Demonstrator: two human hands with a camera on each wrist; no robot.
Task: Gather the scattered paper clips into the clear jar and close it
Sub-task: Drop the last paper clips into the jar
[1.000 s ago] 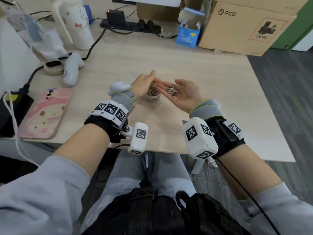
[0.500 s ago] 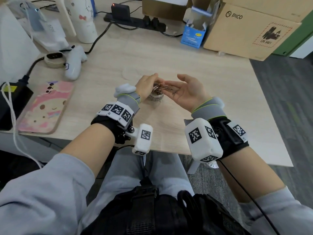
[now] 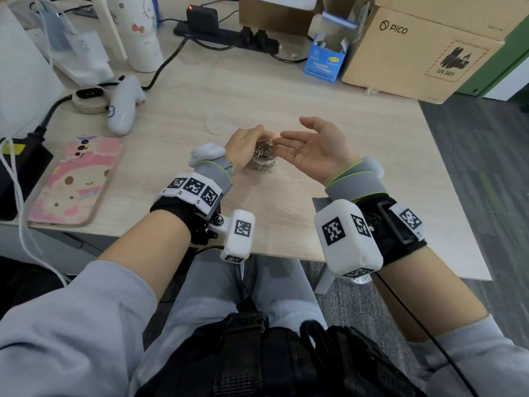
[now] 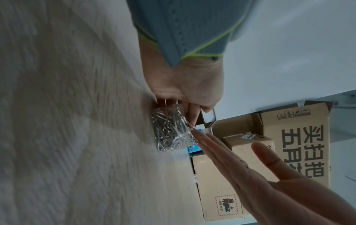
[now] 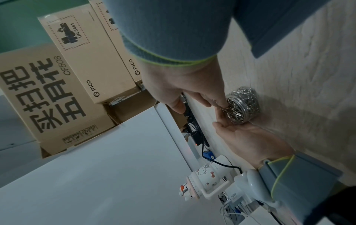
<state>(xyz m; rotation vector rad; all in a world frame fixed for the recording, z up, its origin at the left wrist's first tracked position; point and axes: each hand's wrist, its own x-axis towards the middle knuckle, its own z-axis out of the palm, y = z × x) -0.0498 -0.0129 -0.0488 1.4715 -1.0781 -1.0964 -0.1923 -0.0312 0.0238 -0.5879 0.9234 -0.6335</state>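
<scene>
The clear jar (image 3: 264, 162) stands on the wooden table (image 3: 286, 213), heaped with silver paper clips (image 5: 243, 105) up to its mouth. My left hand (image 3: 245, 144) is cupped against the jar's left side, its fingers lightly curved by the mouth. My right hand (image 3: 312, 144) lies palm up just right of the jar, with straight fingers whose tips reach the mouth. One paper clip (image 3: 296, 151) rests on those fingers. The jar's clear round lid (image 3: 219, 124) lies flat on the table behind my left hand.
A pink-cased phone (image 3: 74, 179) lies at the left front and a white controller (image 3: 124, 104) behind it. At the back stand a white bottle (image 3: 143, 32), a power strip (image 3: 229, 35), a small blue box (image 3: 326, 61) and a PICO carton (image 3: 415, 53).
A second ago my right palm held a small heap of clips. It tipped toward the jar and the heap slid in; one clip is left on the fingers. My left hand stayed beside the jar.
</scene>
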